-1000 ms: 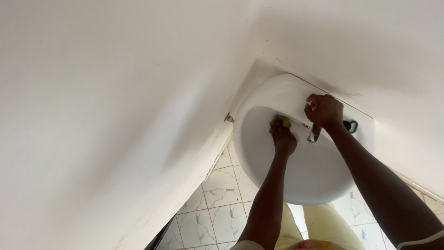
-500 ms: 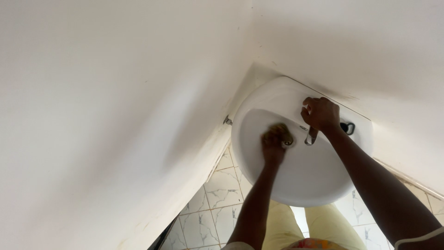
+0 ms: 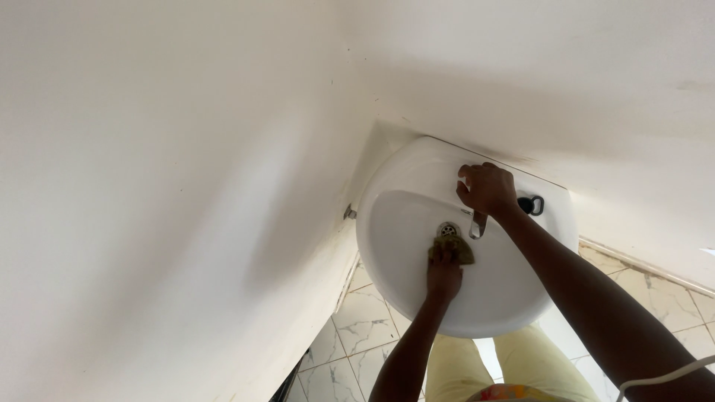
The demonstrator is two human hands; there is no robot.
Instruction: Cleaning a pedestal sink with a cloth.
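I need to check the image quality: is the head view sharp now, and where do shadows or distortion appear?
Head view: mostly sharp; the left hand with the yellow-green sponge is slightly soft. Soft daylight, no glare on the white sink. A broad grey shadow lies on the left wall. Wide-angle lens bends the wall corner; the right hand grips the tap.

The basin [image 3: 417, 179] is set right of centre in the frame, mounted in the corner where two walls [image 3: 149, 149] meet. The drain [image 3: 447, 229] lies mid-bowl, with the tap [image 3: 477, 224] just right of it. The right hand [image 3: 485, 187] is placed on the tap. A sponge [image 3: 452, 249] is pressed in the bowl just below the drain under the left hand [image 3: 444, 274]. A plug [image 3: 531, 205] is seen on the rim, right of the tap. The tiled floor [image 3: 357, 320] is seen below.
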